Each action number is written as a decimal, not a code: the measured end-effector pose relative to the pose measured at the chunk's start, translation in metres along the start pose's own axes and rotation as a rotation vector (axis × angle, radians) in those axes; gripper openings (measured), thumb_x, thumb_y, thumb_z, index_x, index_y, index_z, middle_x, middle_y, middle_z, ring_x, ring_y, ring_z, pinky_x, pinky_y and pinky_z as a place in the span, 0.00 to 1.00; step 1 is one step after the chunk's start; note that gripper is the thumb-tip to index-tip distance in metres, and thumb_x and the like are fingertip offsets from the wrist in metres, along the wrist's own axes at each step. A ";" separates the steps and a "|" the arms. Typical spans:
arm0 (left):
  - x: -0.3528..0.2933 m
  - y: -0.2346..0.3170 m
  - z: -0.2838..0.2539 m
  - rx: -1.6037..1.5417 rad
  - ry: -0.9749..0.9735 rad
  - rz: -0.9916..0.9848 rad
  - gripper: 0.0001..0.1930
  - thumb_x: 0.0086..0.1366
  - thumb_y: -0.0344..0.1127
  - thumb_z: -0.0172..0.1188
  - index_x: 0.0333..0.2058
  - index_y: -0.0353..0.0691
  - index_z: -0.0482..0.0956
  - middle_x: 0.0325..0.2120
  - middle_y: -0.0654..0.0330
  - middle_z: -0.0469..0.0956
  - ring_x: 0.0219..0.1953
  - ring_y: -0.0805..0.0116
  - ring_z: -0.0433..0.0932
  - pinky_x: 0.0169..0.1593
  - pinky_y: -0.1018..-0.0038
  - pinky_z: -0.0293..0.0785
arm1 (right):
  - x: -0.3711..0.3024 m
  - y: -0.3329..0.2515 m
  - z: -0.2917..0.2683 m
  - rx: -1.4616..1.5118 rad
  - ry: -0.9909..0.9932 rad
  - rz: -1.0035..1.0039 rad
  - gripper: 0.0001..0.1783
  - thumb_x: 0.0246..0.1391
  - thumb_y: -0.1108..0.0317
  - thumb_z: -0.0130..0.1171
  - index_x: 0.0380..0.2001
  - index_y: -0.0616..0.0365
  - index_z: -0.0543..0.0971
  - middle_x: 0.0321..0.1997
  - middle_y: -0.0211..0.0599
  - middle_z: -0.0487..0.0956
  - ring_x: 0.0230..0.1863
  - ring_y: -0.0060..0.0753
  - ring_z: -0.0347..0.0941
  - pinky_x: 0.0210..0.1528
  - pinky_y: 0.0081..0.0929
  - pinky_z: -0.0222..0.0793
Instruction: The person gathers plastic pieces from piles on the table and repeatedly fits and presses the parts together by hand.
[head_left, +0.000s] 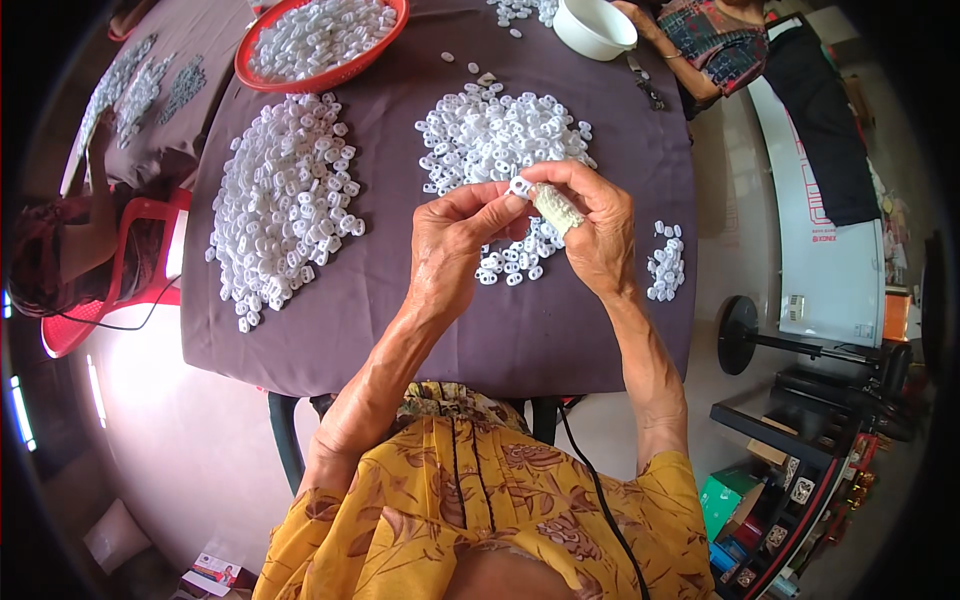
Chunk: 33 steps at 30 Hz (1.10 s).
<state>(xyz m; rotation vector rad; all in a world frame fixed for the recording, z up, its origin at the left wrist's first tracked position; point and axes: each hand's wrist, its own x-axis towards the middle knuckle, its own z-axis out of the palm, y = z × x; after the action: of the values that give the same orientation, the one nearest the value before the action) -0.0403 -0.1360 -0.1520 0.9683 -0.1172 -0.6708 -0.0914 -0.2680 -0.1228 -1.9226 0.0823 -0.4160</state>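
Observation:
Both hands meet in front of me over the middle heap of small white two-holed plastic pieces. My left hand pinches one white plastic piece between thumb and fingertips. My right hand is closed, its index fingertip at the same piece. A cream, rough-textured wrap shows at my right thumb; whether it is worn on the thumb or held, I cannot tell. Part of the heap is hidden behind my hands.
A larger heap of white pieces lies left, a small group right. Farther back stand a red basket full of pieces and a white bowl. Other people sit at the far right and left, one beside a red chair.

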 end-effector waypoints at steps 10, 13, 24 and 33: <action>0.003 -0.004 -0.003 -0.139 0.017 -0.060 0.11 0.56 0.36 0.60 0.31 0.33 0.77 0.26 0.60 0.77 0.29 0.74 0.74 0.36 0.78 0.71 | -0.001 -0.005 0.003 -0.422 -0.040 -0.184 0.19 0.41 0.74 0.62 0.40 0.60 0.73 0.33 0.37 0.76 0.34 0.30 0.74 0.35 0.24 0.70; 0.004 -0.008 -0.006 -0.150 0.005 -0.066 0.10 0.56 0.36 0.60 0.30 0.34 0.77 0.27 0.61 0.76 0.30 0.75 0.73 0.37 0.78 0.71 | 0.000 0.007 0.007 -0.570 -0.037 -0.355 0.23 0.34 0.78 0.61 0.40 0.61 0.72 0.33 0.40 0.75 0.33 0.41 0.72 0.37 0.33 0.68; 0.009 -0.005 -0.008 -0.134 0.013 -0.116 0.14 0.60 0.42 0.55 0.30 0.35 0.75 0.23 0.65 0.71 0.28 0.75 0.72 0.36 0.75 0.73 | -0.001 0.013 0.004 -0.551 -0.044 -0.404 0.23 0.30 0.85 0.53 0.38 0.65 0.72 0.31 0.43 0.74 0.33 0.45 0.71 0.36 0.35 0.68; 0.011 -0.010 -0.013 -0.058 -0.080 -0.133 0.11 0.57 0.38 0.59 0.28 0.34 0.77 0.23 0.63 0.75 0.26 0.77 0.73 0.34 0.79 0.71 | -0.003 0.012 0.000 -0.556 -0.098 -0.343 0.20 0.34 0.82 0.58 0.37 0.63 0.74 0.32 0.42 0.76 0.35 0.44 0.73 0.36 0.33 0.69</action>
<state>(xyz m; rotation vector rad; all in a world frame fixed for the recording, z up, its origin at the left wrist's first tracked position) -0.0316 -0.1367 -0.1691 0.8992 -0.1041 -0.8311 -0.0921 -0.2720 -0.1346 -2.5149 -0.2220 -0.5675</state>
